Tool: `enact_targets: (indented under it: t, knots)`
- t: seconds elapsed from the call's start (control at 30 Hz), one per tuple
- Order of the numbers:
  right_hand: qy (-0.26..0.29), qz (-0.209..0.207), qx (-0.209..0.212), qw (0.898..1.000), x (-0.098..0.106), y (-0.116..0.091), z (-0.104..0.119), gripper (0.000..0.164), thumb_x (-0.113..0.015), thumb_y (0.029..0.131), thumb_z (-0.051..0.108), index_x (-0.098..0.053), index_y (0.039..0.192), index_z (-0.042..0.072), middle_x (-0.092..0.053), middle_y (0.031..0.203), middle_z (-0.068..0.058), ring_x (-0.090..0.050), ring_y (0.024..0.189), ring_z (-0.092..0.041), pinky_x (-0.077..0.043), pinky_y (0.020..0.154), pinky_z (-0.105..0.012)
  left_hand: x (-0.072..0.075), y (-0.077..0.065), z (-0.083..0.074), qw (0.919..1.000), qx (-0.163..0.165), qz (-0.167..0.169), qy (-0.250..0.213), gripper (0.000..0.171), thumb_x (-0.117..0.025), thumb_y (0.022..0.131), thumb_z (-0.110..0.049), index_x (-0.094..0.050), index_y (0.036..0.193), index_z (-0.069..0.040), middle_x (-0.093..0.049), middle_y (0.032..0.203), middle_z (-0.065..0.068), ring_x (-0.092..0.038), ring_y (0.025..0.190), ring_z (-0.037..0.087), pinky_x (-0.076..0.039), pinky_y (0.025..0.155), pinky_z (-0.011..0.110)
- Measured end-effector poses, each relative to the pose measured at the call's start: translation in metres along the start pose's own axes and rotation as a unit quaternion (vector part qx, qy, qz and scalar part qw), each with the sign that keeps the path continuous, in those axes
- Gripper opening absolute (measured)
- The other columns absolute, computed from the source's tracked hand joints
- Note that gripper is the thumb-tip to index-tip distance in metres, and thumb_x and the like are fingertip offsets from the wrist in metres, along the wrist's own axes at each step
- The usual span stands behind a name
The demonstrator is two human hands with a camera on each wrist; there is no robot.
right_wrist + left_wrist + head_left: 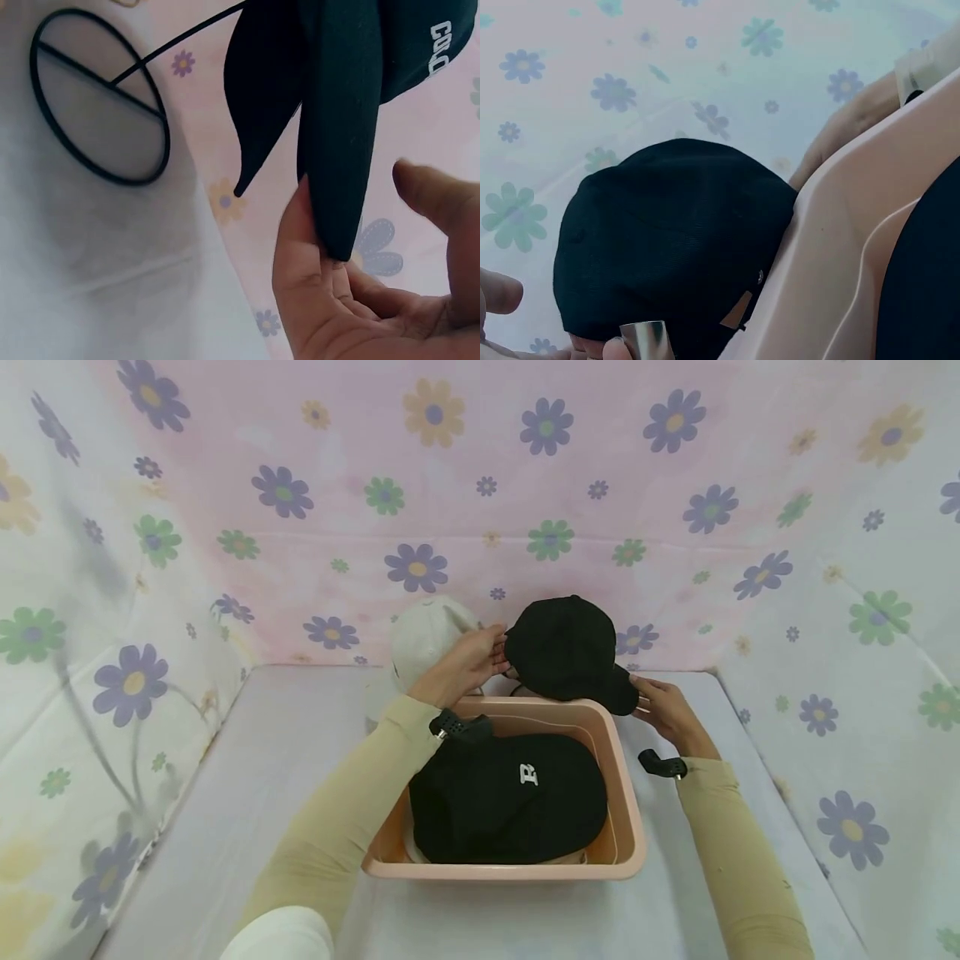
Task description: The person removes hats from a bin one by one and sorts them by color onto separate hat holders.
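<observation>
A black cap sits raised behind the bin, its brim pointing right. My left hand touches its left edge with the fingertips, and in the left wrist view the thumb stands apart from the cap. At the other end my right hand has its fingers against the brim, with the thumb held away in the right wrist view. White lettering shows on the cap's front. A white cap stands left of the black one, partly behind my left hand.
A pink-orange bin stands in front of the caps. Inside it lies a black cap with a white letter, over paler things mostly hidden. A black wire stand with a round base is on the white-covered table. Flowered cloth hangs around.
</observation>
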State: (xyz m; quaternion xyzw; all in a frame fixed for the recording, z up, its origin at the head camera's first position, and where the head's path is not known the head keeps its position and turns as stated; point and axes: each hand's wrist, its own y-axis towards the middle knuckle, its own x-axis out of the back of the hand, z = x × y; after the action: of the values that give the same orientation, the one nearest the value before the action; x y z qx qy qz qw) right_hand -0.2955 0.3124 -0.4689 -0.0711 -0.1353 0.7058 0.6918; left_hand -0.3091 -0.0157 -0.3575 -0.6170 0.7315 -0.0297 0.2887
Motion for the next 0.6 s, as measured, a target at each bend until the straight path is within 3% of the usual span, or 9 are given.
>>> enact_targets:
  t: [0.1, 0.27, 0.37, 0.47, 0.53, 0.6]
  knots:
    - [0.003, 0.021, -0.016, 1.0, -0.001, -0.001, 0.003, 0.077, -0.049, 0.107, 0.039, -0.017, 0.158, -0.009, -0.023, 0.162, -0.029, -0.056, 0.107, -0.009, -0.052, 0.079, -0.013, -0.001, 0.004, 0.0, 0.9999, 0.003, -0.013, 0.01, 0.027, -0.047, 0.11, -0.028, -0.05, 0.092, -0.007, -0.048, 0.082, 0.003, -0.045, 0.071, 0.015, -0.041, 0.077, 0.028]
    - [-0.011, 0.041, -0.027, 0.999, -0.001, -0.001, 0.007, 0.079, -0.053, 0.106, 0.038, -0.017, 0.159, -0.007, -0.02, 0.165, -0.027, -0.047, 0.132, -0.025, -0.051, 0.101, -0.024, -0.002, 0.009, 0.001, 0.9992, 0.02, -0.022, 0.028, 0.028, -0.049, 0.109, -0.033, -0.052, 0.095, -0.009, -0.049, 0.084, 0.003, -0.047, 0.073, 0.015, -0.042, 0.07, 0.026]
    - [-0.032, 0.045, -0.026, 0.998, -0.001, 0.0, 0.009, 0.079, -0.056, 0.104, 0.037, -0.019, 0.158, -0.008, -0.035, 0.158, -0.027, -0.058, 0.12, -0.015, -0.051, 0.103, -0.025, -0.001, 0.012, 0.002, 0.9989, 0.029, -0.012, 0.035, 0.032, -0.048, 0.109, -0.036, -0.053, 0.092, -0.009, -0.049, 0.083, 0.003, -0.046, 0.072, 0.015, -0.041, 0.07, 0.027]
    - [-0.036, 0.04, -0.016, 0.998, 0.0, 0.001, 0.014, 0.078, -0.06, 0.103, 0.033, -0.023, 0.156, -0.011, -0.056, 0.135, -0.018, -0.064, 0.096, -0.001, -0.055, 0.09, -0.018, 0.0, 0.014, 0.003, 0.999, 0.028, -0.005, 0.035, 0.036, -0.05, 0.107, -0.037, -0.055, 0.086, -0.009, -0.05, 0.081, 0.003, -0.047, 0.072, 0.016, -0.04, 0.071, 0.028]
    - [-0.038, 0.039, -0.006, 0.998, 0.001, 0.002, 0.017, 0.077, -0.06, 0.103, 0.03, -0.024, 0.156, -0.012, -0.057, 0.127, -0.012, -0.066, 0.089, 0.002, -0.055, 0.084, -0.015, 0.001, 0.015, 0.003, 0.9996, 0.014, -0.005, 0.024, 0.034, -0.055, 0.106, -0.036, -0.057, 0.083, -0.01, -0.054, 0.08, 0.002, -0.05, 0.072, 0.016, -0.041, 0.073, 0.028]
    - [-0.046, 0.038, 0.0, 0.998, 0.002, 0.003, 0.02, 0.077, -0.061, 0.103, 0.031, -0.024, 0.156, -0.012, -0.056, 0.13, -0.014, -0.065, 0.09, 0.003, -0.055, 0.089, -0.016, 0.001, 0.016, 0.004, 0.9999, -0.009, -0.008, 0.01, 0.032, -0.059, 0.104, -0.033, -0.06, 0.082, -0.01, -0.058, 0.078, 0.002, -0.053, 0.073, 0.017, -0.043, 0.076, 0.029]
